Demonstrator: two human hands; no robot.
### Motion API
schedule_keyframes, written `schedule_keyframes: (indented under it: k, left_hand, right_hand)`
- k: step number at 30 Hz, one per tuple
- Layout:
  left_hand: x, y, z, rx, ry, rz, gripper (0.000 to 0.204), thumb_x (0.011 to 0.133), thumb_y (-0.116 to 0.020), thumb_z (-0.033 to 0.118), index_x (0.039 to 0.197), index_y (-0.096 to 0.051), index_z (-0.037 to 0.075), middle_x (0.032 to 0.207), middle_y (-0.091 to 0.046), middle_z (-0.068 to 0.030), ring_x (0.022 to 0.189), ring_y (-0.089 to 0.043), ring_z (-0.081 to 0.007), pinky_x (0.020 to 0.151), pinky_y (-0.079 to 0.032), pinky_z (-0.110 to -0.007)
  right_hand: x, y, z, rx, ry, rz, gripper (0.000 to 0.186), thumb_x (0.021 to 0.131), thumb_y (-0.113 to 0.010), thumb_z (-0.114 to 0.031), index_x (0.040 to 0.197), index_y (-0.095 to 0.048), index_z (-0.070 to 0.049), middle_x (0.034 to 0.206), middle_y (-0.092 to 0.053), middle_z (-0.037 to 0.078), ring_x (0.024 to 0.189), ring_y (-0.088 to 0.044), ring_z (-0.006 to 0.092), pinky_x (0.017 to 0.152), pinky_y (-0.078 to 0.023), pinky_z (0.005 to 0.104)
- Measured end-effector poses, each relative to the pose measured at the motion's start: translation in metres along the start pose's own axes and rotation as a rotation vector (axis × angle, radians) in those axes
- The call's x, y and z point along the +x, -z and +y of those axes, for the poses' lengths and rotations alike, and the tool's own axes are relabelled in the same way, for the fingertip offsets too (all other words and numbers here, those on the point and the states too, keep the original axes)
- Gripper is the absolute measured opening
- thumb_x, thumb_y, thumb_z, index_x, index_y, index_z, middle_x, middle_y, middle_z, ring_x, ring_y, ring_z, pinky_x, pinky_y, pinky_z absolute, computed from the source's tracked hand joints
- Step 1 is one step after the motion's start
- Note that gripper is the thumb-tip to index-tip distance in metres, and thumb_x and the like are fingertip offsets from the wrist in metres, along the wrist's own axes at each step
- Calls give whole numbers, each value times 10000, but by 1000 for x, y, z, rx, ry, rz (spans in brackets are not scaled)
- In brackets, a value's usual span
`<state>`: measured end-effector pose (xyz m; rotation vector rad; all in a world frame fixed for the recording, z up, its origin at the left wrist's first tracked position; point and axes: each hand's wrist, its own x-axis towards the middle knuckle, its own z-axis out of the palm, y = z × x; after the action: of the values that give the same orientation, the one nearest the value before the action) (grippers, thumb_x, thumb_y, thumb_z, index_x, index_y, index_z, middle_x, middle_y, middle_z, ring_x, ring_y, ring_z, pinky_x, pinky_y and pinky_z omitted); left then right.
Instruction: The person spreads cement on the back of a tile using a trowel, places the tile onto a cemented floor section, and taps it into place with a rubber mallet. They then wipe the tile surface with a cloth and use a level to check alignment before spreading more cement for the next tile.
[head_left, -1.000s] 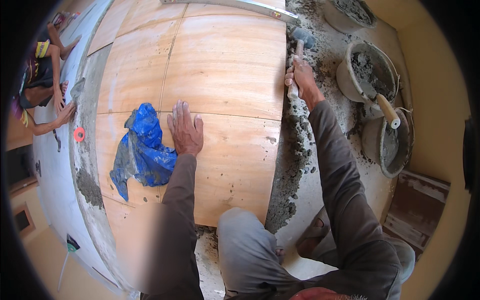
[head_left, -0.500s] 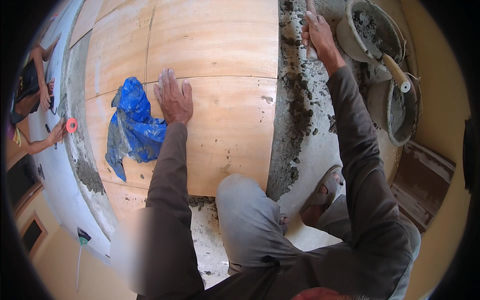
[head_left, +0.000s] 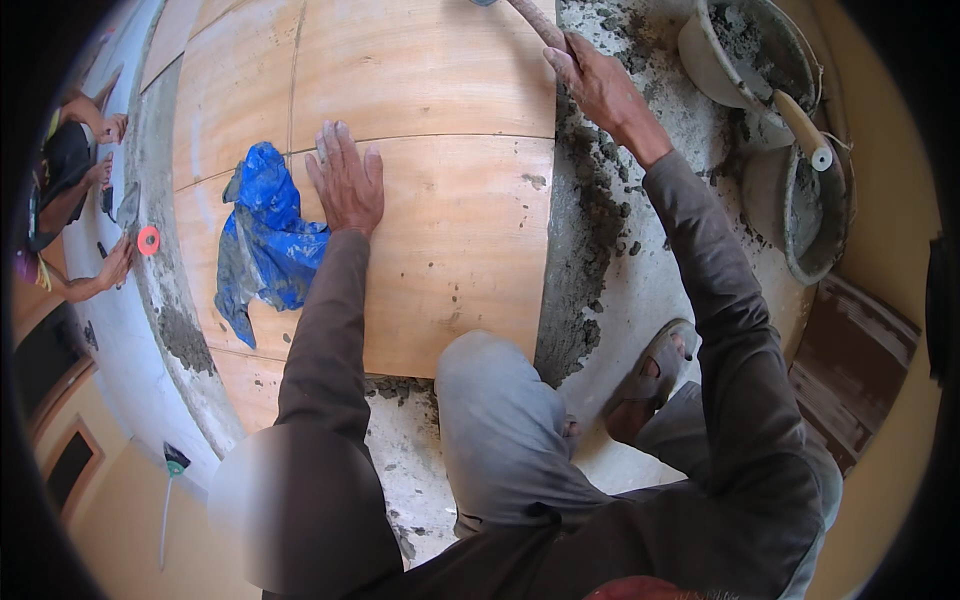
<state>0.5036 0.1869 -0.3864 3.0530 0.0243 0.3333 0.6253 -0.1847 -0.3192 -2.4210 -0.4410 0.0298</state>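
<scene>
Pressing flat, fingers spread, on the large tan floor tile (head_left: 440,250) at frame centre, left hand (head_left: 347,180) stays beside the blue rag (head_left: 265,240), while right hand (head_left: 600,85), upper centre, has carried its clasped wooden hammer handle (head_left: 530,20) nearer the tile's mortar edge (head_left: 585,230), suggesting tapping-in.

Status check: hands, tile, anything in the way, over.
Left hand flat on the wood-look tile. Right hand gripping a wooden tool handle, head out of frame. Blue rag lies on the tile beside the left hand.
</scene>
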Motion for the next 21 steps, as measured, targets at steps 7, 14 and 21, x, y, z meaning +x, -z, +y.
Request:
schedule_keyframes:
  k: [7,14,21]
  left_hand:
    - [1,-5,2,-24,-2,-20,695,1084,-411,433,1596,-300,-24,1671,-280,-246,1566,-228,-400,1261,-115,-598]
    - [2,-3,-3,-39,12,-37,713,1070,-413,447,1589,-308,-30,1670,-276,-246,1569,-223,-397,1267,-104,-590]
    - [1,-2,2,-62,41,-69,712,1090,-362,460,1611,-260,-15,1688,-238,-231,1586,-175,-374,1281,-60,-556]
  right_hand:
    - [-34,27,9,-506,41,-200,496,1059,-583,-376,1476,-522,-115,1042,-720,211,831,-702,431,750,-562,522]
    - [-42,37,-46,49,-102,-29,551,1060,-568,-398,1480,-501,-46,886,-717,221,794,-733,353,711,-561,459]
    - [-123,-7,-67,-147,77,-226,512,1030,-630,-342,1463,-527,-88,994,-726,238,775,-729,396,672,-582,468]
